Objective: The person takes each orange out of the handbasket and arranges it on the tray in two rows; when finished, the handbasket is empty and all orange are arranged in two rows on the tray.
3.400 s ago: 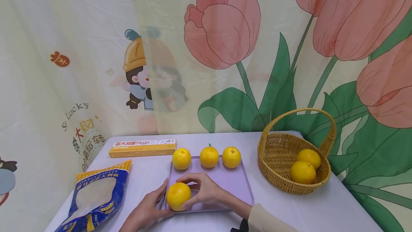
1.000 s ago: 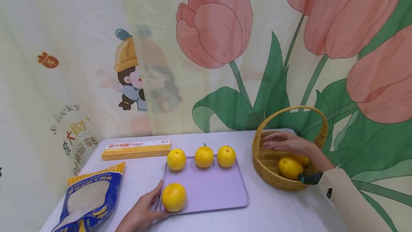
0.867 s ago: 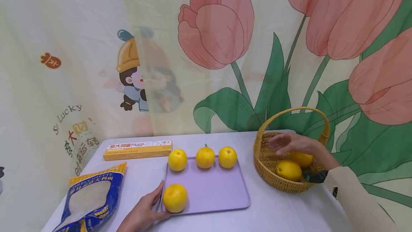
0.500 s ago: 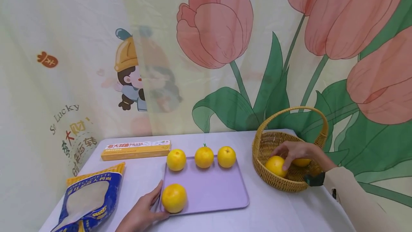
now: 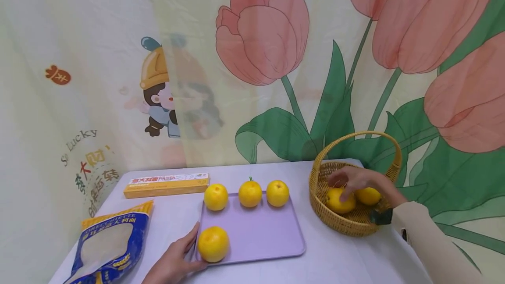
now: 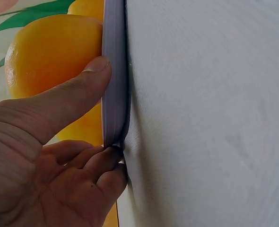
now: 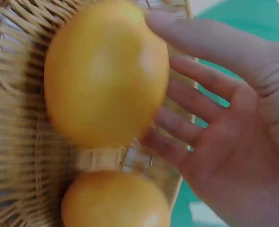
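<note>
My left hand (image 5: 173,258) holds the near left corner of a lilac tray (image 5: 268,233). In the left wrist view the thumb presses the tray's rim (image 6: 113,94) and the other fingers bend round at its corner. Beside that hand, one orange (image 5: 213,243) sits on the tray; three more oranges (image 5: 250,193) line its back edge. My right hand (image 5: 357,179) is over the wicker basket (image 5: 343,228), right at an orange (image 5: 339,204). In the right wrist view its thumb tip meets this blurred orange (image 7: 104,80), while the other fingers reach loosely behind it. A second orange (image 5: 368,196) lies alongside.
A long pasta box (image 5: 167,186) lies at the table's back left. In front of it is a blue and yellow pasta bag (image 5: 110,240). The basket's tall arched handle (image 5: 357,133) rises around the right hand. A tulip-printed curtain (image 5: 272,117) hangs behind the table.
My right hand has gone from the tray's front orange to the basket. It gripped an orange there, which shifted left, and its fingers have since loosened. The left hand stays at the tray corner.
</note>
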A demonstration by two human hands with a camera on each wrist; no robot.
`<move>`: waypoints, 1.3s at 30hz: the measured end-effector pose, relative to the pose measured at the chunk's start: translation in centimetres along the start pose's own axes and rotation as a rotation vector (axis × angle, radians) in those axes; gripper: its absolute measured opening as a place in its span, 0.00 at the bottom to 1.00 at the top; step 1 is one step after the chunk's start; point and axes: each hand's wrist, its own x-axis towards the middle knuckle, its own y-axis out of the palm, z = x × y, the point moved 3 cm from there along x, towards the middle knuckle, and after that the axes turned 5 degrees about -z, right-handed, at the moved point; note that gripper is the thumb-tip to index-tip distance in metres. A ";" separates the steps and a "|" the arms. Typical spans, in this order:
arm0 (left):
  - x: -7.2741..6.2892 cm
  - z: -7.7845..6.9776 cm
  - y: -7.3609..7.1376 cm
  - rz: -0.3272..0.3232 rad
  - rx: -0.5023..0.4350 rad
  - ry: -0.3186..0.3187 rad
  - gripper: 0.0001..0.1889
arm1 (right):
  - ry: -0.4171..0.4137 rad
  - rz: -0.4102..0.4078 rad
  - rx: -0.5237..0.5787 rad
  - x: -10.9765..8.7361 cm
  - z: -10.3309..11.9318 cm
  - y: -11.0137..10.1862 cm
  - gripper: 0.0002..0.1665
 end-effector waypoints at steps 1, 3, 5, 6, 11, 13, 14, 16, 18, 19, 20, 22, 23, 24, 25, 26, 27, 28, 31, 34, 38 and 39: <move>0.0 0.0 -0.1 -0.003 -0.002 0.009 0.61 | -0.001 0.017 -0.046 0.4 0.4 0.2 0.45; -0.1 0.1 -0.2 -0.007 -0.015 0.025 0.60 | 0.049 0.032 -0.127 1.0 0.8 0.6 0.44; -0.1 0.2 -0.2 -0.007 -0.027 0.037 0.60 | 0.104 0.032 -0.195 1.4 1.0 0.8 0.41; -0.1 0.2 -0.2 -0.007 -0.032 0.039 0.60 | 0.122 0.030 -0.221 1.6 1.0 0.8 0.39; 0.0 0.4 0.0 -0.011 -0.025 0.016 0.60 | 0.141 0.000 -0.224 1.6 0.3 0.8 0.36; 0.0 0.4 0.1 -0.009 -0.027 0.012 0.60 | 0.133 -0.027 -0.183 1.4 -0.1 0.8 0.37; 0.0 0.5 0.1 -0.008 -0.027 0.011 0.60 | 0.122 -0.045 -0.157 1.3 -0.3 0.8 0.38; 0.0 0.5 0.1 -0.003 -0.030 0.009 0.60 | 0.087 -0.080 -0.082 1.0 -0.6 0.9 0.40; -0.1 0.4 0.1 -0.002 -0.028 0.011 0.61 | 0.015 -0.105 -0.021 0.8 -0.9 0.9 0.41; -0.1 0.4 0.1 -0.001 -0.028 0.011 0.61 | -0.024 -0.117 0.006 0.6 -1.0 0.9 0.42; -0.1 0.4 0.0 -0.003 -0.026 0.012 0.61 | -0.056 -0.130 0.040 0.5 -1.1 0.9 0.42; -0.2 0.3 0.0 -0.006 -0.023 0.015 0.61 | -0.110 -0.151 0.099 0.0 -1.1 0.7 0.42; -0.2 0.3 0.0 -0.008 -0.020 0.017 0.60 | -0.131 -0.161 0.123 -0.2 -1.0 0.6 0.42; -0.2 0.3 0.0 -0.009 -0.018 0.017 0.60 | -0.152 -0.166 0.145 -0.5 -0.9 0.6 0.41; -0.2 0.2 0.0 -0.009 -0.017 0.017 0.60 | -0.165 -0.172 0.169 -0.8 -0.8 0.5 0.41; -0.2 0.2 0.0 -0.009 -0.015 0.018 0.60 | -0.184 -0.172 0.195 -1.1 -0.6 0.4 0.40; -0.2 0.2 0.0 -0.010 -0.013 0.018 0.60 | -0.202 -0.172 0.212 -1.4 -0.4 0.3 0.40; -0.2 0.1 0.0 -0.009 -0.012 0.016 0.60 | -0.220 -0.169 0.229 -1.8 -0.1 0.2 0.39; -0.2 0.1 0.0 -0.006 -0.012 0.012 0.60 | -0.264 -0.158 0.290 -2.7 0.7 0.0 0.36; -0.1 0.1 0.0 0.001 -0.013 0.007 0.60 | -0.317 -0.129 0.353 -3.4 1.5 -0.1 0.33; 0.0 0.2 0.1 0.014 -0.020 -0.008 0.61 | -0.428 -0.088 0.407 -4.0 3.0 -0.3 0.32; 0.0 0.2 0.1 0.015 -0.022 -0.011 0.61 | -0.450 -0.078 0.417 -4.2 3.5 -0.3 0.32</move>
